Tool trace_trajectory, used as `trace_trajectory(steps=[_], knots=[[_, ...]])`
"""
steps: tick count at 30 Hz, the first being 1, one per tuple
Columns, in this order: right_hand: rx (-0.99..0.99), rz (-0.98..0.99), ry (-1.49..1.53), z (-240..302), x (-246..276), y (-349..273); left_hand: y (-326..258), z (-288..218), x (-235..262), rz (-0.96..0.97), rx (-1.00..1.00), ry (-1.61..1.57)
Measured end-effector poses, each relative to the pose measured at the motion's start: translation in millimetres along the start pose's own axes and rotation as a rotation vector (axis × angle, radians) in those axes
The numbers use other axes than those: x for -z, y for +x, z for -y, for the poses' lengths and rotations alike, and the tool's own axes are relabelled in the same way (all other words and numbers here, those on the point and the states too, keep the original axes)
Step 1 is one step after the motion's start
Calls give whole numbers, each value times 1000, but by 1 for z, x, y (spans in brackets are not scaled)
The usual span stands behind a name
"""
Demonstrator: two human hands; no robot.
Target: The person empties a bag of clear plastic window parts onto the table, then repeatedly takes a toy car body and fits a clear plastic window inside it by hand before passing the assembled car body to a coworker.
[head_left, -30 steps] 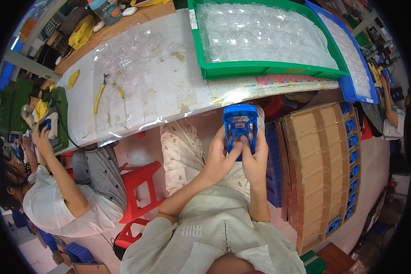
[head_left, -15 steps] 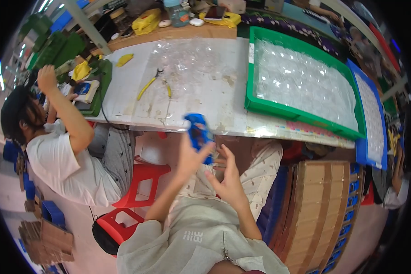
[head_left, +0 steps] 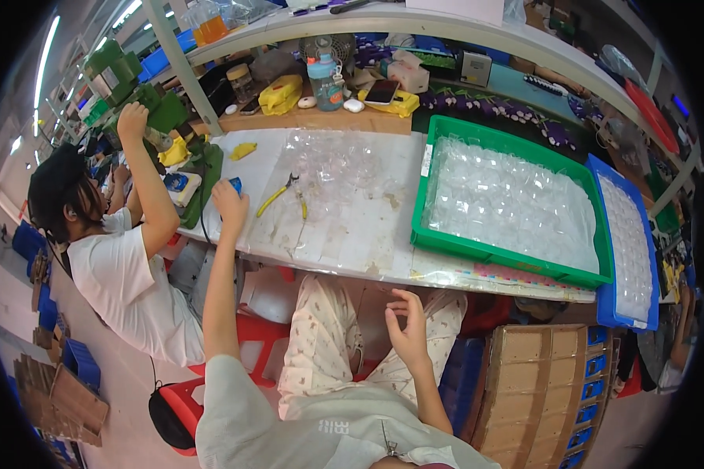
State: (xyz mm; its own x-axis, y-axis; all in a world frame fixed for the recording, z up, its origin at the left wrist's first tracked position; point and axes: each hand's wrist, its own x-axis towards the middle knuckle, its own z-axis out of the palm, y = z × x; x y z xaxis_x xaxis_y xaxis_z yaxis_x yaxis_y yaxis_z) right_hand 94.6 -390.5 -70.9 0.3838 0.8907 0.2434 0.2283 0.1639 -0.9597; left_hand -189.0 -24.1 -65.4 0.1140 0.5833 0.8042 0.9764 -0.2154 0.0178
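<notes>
My left hand (head_left: pixel 231 208) reaches far out to the left end of the white table, beside the green machine. Its fingers are closed on a small blue thing (head_left: pixel 235 185); most of it is hidden by the hand, so its kind does not show. Over my lap, in front of the table edge, my right hand (head_left: pixel 407 324) hangs with loosely bent fingers apart and nothing seen in them. Yellow-handled pliers (head_left: pixel 278 196) lie on the table right of my left hand. Behind them spreads a layer of clear plastic pieces (head_left: pixel 332 162).
A green tray (head_left: pixel 508 256) of clear plastic pieces stands on the right, with a blue tray (head_left: pixel 626 316) beyond it. At left a co-worker (head_left: pixel 133 273) sits by the green machine (head_left: pixel 205 180). Overhead runs a shelf (head_left: pixel 289 25). Cartons (head_left: pixel 536 375) stand beside my right leg.
My left hand has moved from above my lap out to the far left with the blue thing. My right hand has stayed over my lap. The view has tilted up.
</notes>
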Motion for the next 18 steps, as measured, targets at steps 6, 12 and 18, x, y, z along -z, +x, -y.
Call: trace_trajectory(steps=[6,12,18], knots=[[-17,-144,-51,-35,-18,15,-38,-61,32,207,-438,-510],[-65,-215,-135,-15,-43,4,-59,-70,58,456,-430,-587],[-136,-443,-248,-12,-24,-37,-69,-77,40,315,-427,-626]])
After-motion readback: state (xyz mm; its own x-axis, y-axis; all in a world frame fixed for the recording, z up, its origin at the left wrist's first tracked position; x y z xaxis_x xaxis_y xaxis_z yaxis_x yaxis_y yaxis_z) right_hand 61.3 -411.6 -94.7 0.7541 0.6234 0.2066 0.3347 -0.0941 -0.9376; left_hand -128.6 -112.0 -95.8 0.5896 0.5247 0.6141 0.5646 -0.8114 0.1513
